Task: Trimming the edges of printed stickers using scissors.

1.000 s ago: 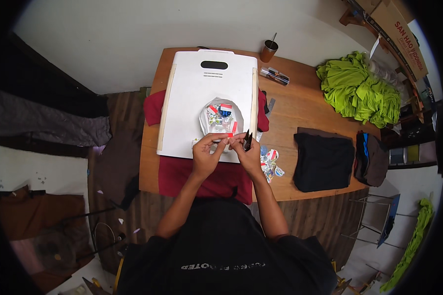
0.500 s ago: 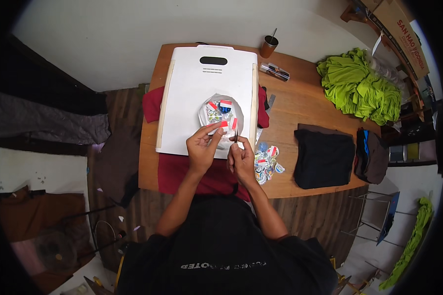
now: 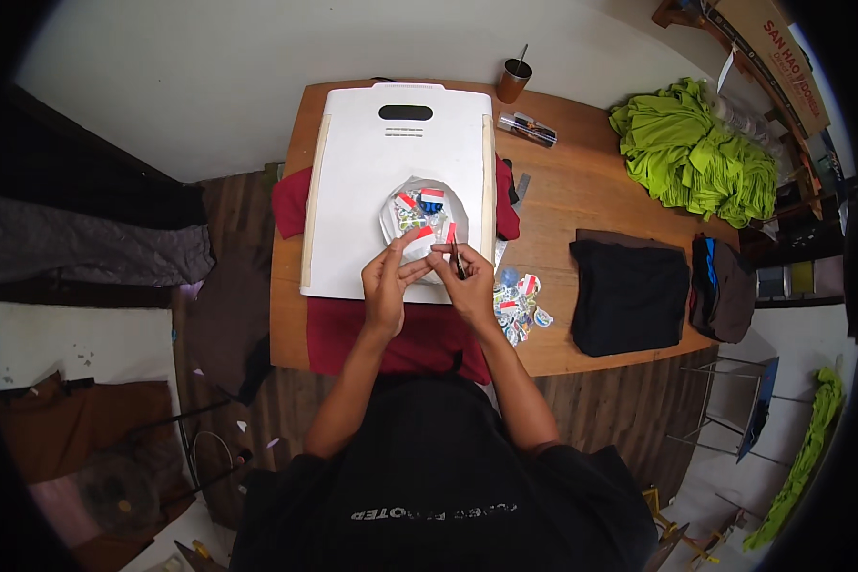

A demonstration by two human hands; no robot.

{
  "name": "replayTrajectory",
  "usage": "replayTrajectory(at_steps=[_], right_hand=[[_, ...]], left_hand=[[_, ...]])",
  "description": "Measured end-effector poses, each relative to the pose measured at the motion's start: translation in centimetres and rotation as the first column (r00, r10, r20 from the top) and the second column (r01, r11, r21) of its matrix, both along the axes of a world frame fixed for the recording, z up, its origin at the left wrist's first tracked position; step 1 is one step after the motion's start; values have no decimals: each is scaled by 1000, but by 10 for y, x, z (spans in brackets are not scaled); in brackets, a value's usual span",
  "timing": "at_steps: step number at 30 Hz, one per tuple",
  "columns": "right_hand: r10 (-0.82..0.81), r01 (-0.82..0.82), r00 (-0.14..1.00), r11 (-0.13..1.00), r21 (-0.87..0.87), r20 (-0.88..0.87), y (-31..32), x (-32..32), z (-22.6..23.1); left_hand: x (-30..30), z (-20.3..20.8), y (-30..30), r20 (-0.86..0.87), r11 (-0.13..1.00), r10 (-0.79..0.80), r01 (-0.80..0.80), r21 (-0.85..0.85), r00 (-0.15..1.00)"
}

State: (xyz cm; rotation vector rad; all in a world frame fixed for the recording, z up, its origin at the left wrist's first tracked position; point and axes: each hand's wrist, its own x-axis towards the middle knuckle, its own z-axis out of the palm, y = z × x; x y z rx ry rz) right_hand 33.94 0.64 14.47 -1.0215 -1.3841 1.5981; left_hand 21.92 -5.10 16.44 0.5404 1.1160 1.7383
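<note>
So my left hand [image 3: 385, 291]'s pinching a red-and-white piece [image 3: 423, 234] over the white bowl [image 3: 460, 206], and my right hand [image 3: 469, 284]'s gripping dark snips [image 3: 459, 263]. Looks partway: bowl's got several pieces, another loose pile [image 3: 518, 310]'s on the tabletop [image 3: 564, 195]. Can't tell which batch is finished.

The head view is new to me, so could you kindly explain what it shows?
There is no machine here, only a person's bare hands, seen from above by the left of two head-worn fisheye cameras, which bends straight edges. The right hand holds a dark pointed tool; the left hand appears to hold a red-and-white piece. Below them, a round white container of small colourful pieces sits on a white board, with dark red cloth showing beneath, on a wooden table. To the right lie a loose pile of pieces, folded dark cloth and heaped lime-green cloth.
</note>
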Motion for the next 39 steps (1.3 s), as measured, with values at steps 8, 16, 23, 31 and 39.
replayTrajectory(at_steps=[8,16,23,31,39], right_hand=[[46,-48,999,977,-208,-15,5,-1,20],[50,-49,999,987,-151,1,2,7,-16],[19,-25,999,980,-198,-34,9,18,-34],[119,-373,732,894,248,671,-9,40,-40],[129,-399,720,881,254,682,-20,48,-55]], left_hand=[[-4,3,-2,73,1000,27,-27,-8,997],[-4,8,2,91,1000,18,-17,-9,996],[-3,9,-1,108,999,24,-21,-31,994],[-3,24,-8,90,998,40,-35,-47,995],[-2,41,-11,31,994,89,-91,65,996]])
